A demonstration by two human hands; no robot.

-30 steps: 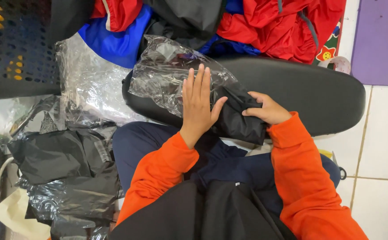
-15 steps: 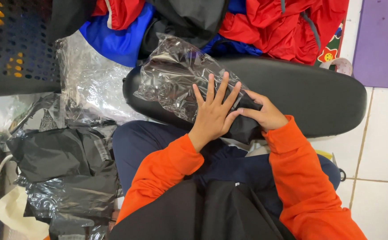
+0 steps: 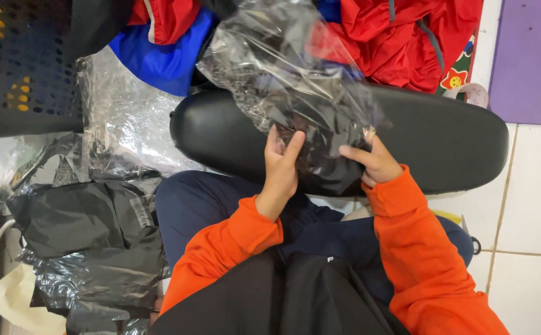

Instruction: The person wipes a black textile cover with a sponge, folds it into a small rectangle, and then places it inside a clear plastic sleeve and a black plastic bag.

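1. Presently both hands pinch one thing between them: the left hand has fingers and thumb closed on the near edge of a clear plastic bag, and the right hand grips the same bag from the other side.
2. Inside the bag, just above the hands, sits a folded black garment; the bag's loose upper end billows away from the hands, over a black padded surface.
3. Beyond the hands lies a heap of red clothing and a blue garment; to the left of the left hand, more crinkled plastic and bagged black garments.
4. Likely slip: the film is slick and thin, so a loose pinch could let the garment slide out, or a hard tug could tear the bag.
5. Trapped air in the ballooned end could also make the garment bunch unevenly.
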